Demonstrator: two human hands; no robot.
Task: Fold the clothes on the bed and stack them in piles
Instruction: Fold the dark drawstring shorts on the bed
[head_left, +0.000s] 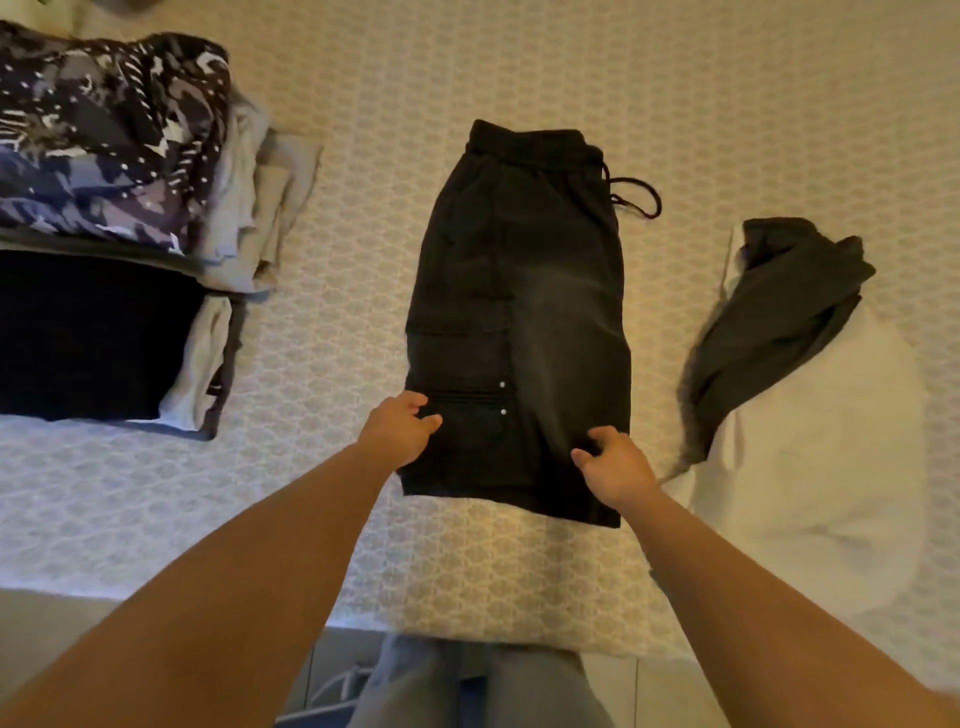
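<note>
Shorts (519, 322), black cargo ones already doubled leg over leg, lie lengthwise in the middle of the bed (727, 104), waistband and drawstring toward the far edge and hems toward the near edge where I stand. My left hand (400, 428) has its fingers curled onto the outer seam beside the studded pocket, and my right hand (613, 462) pinches the cloth near the other side of the hem; I judge both are gripping there so I can lift the lower end and bring it up over the waistband for the next fold. Toward the bed's left edge sit the finished piles: a patterned garment (104, 135) on top of beige pieces, and a black folded item (88, 332) nearer me, kept apart so each stack stays square. Toward the right edge a dark grey garment (769, 322) lies crumpled across something white (821, 467), apparently still waiting its turn.
</note>
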